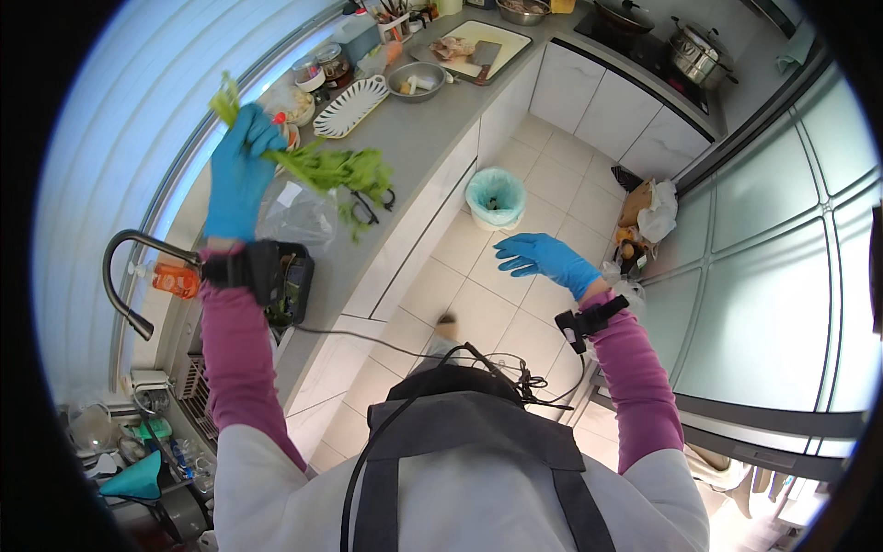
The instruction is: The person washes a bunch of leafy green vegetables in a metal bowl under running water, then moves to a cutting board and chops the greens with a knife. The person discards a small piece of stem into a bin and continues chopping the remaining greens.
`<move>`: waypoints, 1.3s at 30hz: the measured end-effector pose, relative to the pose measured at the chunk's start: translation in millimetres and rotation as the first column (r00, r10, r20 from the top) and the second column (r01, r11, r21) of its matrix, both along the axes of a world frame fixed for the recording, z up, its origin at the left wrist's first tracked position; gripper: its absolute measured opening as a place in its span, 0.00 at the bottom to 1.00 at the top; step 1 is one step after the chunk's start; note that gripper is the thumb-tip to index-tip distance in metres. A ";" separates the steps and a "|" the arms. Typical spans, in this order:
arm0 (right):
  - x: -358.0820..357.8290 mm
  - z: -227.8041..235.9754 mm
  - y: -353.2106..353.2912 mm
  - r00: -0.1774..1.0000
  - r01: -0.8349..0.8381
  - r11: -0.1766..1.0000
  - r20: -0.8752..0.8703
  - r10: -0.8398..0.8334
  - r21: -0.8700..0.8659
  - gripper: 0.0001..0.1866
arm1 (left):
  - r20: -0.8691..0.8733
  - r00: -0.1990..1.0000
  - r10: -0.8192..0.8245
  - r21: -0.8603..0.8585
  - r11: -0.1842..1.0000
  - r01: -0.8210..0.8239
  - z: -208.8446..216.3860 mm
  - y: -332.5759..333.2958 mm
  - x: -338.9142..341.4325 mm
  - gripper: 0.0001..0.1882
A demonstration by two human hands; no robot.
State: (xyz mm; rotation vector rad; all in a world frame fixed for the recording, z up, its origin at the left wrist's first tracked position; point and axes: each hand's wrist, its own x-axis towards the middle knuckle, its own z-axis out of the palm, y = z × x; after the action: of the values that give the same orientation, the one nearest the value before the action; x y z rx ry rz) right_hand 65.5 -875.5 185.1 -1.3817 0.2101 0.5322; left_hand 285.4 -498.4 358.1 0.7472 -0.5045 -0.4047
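Conceivably, the leafy green stalks [333, 169] gripped in the left hand [241, 156] above the counter [418, 138] might shed leaves or drag the clear plastic bag [294, 219], since their bushy end hangs unsupported while the right hand [549, 261], fingers loosely spread, holds nothing.

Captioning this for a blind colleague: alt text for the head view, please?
A blue-gloved left hand grips leafy green stalks over a gray kitchen counter. The gloved right hand, empty, hangs above a tiled floor where a bin stands.
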 end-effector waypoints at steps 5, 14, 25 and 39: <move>27.9 3.5 -77.4 0.995 0.101 0.990 -0.002 -0.101 -0.101 0.20 | -0.020 0.970 -0.242 -0.194 0.953 0.234 -19.2 -111.0 66.6 0.05; 125.0 29.3 -212.5 0.982 0.185 0.962 0.009 -0.186 -0.200 0.20 | -0.106 0.954 -0.280 -0.314 0.920 0.235 -50.2 -266.2 201.3 0.06; 238.5 23.7 -352.6 0.979 0.196 0.960 -0.024 -0.204 -0.198 0.18 | -0.235 0.968 0.090 -0.166 0.977 -0.131 -81.3 -411.5 317.4 0.08; 492.7 11.2 -471.0 0.970 -0.095 0.988 0.213 0.119 -0.121 0.19 | -0.318 0.933 0.171 -0.369 0.884 -0.288 -98.1 -496.8 359.8 0.07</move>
State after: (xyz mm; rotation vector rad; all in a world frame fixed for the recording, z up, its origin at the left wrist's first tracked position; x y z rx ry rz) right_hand 558.3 -1346.6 196.2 -1.5540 -0.0155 0.4577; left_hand 645.2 -995.2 260.0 0.3256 -0.2165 -0.1629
